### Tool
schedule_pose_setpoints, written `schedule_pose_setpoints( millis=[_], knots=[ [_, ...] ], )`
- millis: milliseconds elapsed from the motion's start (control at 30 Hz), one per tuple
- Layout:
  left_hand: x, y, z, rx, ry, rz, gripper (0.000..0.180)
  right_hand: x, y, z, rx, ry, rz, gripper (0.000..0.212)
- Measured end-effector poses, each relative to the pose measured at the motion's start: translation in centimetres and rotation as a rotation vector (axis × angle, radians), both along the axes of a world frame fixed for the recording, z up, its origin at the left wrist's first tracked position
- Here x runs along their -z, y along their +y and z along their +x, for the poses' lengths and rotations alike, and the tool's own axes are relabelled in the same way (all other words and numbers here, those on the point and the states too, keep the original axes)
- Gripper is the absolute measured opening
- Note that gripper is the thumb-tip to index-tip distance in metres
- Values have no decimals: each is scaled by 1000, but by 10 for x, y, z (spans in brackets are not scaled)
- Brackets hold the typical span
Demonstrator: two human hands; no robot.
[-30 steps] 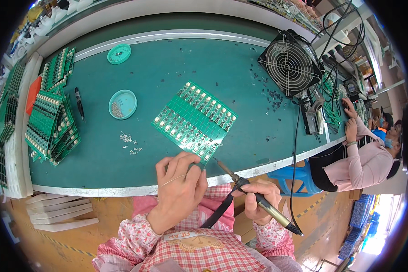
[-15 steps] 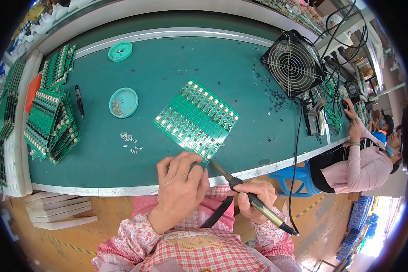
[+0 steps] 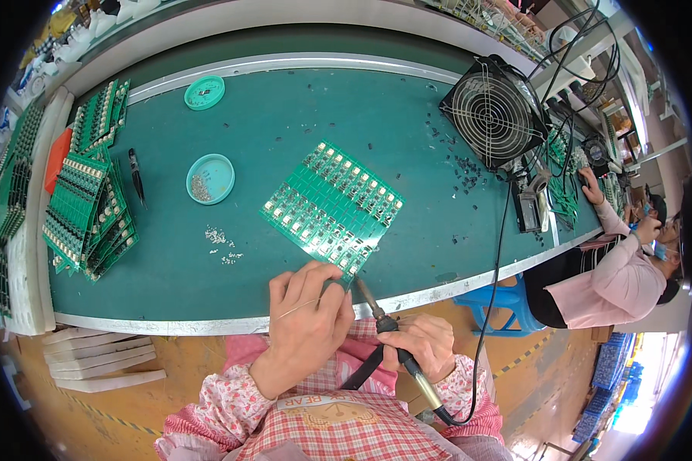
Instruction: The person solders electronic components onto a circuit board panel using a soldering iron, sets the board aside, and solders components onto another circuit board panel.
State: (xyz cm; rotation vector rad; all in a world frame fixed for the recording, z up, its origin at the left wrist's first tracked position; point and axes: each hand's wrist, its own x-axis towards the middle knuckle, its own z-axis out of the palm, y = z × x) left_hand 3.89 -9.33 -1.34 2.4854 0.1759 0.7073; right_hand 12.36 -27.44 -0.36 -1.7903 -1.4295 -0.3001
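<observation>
A green circuit board panel lies slanted on the green bench mat, with rows of small white and black parts. At its near corner my left hand is closed, fingers curled and fingertips pressed on the edge; whether a small part is also pinched there is hidden. My right hand grips a soldering iron with a black and gold-coloured handle. Its metal tip points up and left, close to the panel's near corner beside my left fingertips; I cannot tell whether it touches.
Stacked circuit boards and tweezers lie left. Two turquoise dishes, one nearer and one farther, stand near loose silvery bits. A black fan stands right, near scattered black parts. A co-worker sits far right.
The soldering iron has swung steeper, its handle end moving left and down with my right hand. My left hand stays at the panel's corner. The co-worker has raised one hand toward the head.
</observation>
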Motion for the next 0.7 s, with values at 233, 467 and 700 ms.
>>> schedule_pose_setpoints(
  millis=[233,467,700],
  knots=[
    [0,0,-2,7,-20,-6,13,-6,-13,6,53,170,106,20],
    [-2,0,4,26,-41,13,14,-1,-12,15,140,154,131,19],
    [4,10,-11,-45,-52,48,17,-16,46,50,429,64,-117,39]
  ],
)
